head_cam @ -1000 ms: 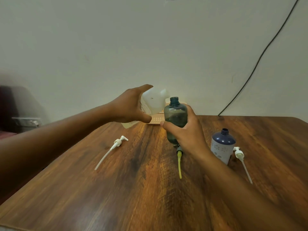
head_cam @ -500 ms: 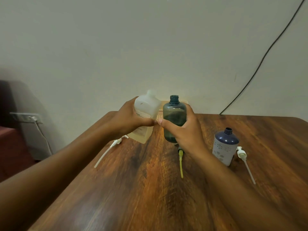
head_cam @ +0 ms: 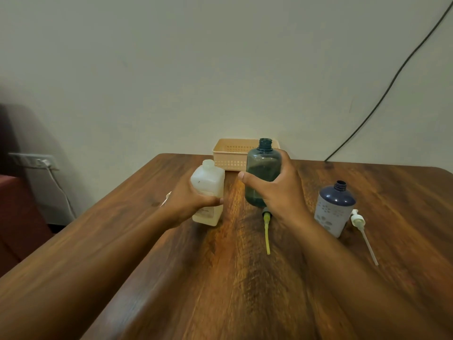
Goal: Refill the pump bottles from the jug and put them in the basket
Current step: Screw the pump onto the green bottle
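Your left hand (head_cam: 188,204) wraps the white jug (head_cam: 207,192), upright on the table (head_cam: 245,278), and hides its lower label. Your right hand (head_cam: 279,195) grips the green bottle (head_cam: 262,171), uncapped, liquid low inside. The pump with yellow tube (head_cam: 266,229) is partly hidden under your wrist. The basket (head_cam: 230,155) sits behind.

Near table (head_cam: 232,290) lies bare; jug (head_cam: 208,185), green bottle (head_cam: 262,173) and seemingly touching yellow pump (head_cam: 266,231) block the basket (head_cam: 229,153)

Black cable (head_cam: 382,99) is running down the wall; a plugged-in socket strip (head_cam: 31,160) is sitting far left.
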